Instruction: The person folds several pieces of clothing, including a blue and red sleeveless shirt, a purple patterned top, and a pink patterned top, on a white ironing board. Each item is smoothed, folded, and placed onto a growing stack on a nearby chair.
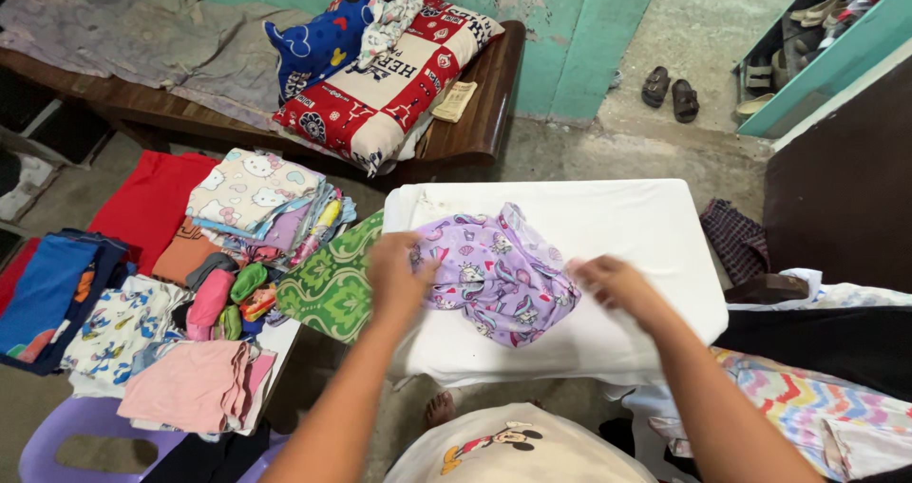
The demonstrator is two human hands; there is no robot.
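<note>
A white cloth-covered rectangular surface fills the frame's centre, carrying a crumpled lilac cartoon-print cotton garment. The left hand pinches its left edge; the right hand, blurred, touches its right edge, grip unclear. Folded clothes lie at left.

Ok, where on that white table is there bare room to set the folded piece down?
The white table is bare along its far edge and right side, beyond the purple garment between the left hand and right hand. Crowded: the left edge under the green cloth, and the clothes piles beside it.
</note>
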